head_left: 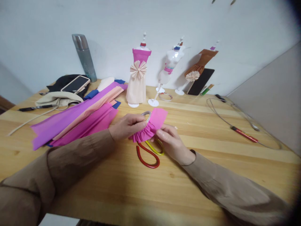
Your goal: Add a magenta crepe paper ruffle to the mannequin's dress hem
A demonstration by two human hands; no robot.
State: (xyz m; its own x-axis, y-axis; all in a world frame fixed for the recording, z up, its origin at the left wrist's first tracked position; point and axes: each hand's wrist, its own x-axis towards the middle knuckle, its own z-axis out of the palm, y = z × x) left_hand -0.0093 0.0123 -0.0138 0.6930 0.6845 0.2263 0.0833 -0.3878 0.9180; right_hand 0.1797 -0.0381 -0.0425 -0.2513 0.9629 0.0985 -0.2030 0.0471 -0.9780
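Two grips, left hand (pixel 127 126) and right hand (pixel 173 143), are clamped on a ruffled pink strip (pixel 160 118) above the tabletop (pixel 169 194), well in from its near edge, apparently so the gathers hold their shape.

With the pink paper (pixel 158 119) as clock centre, I could pass at 3 o'clock over bare wood of the table (pixel 202 125), until the red rod (pixel 244 134) on its cord stops me. Toward 12, the dressed mannequin (pixel 138 89) and the white mannequin (pixel 173 59) leave me only a narrow gap. At 9, the paper pile (pixel 81 117) blocks. At 6, the red loop (pixel 150 166) lies near; below it I have wide room between both forearms (pixel 87 153).
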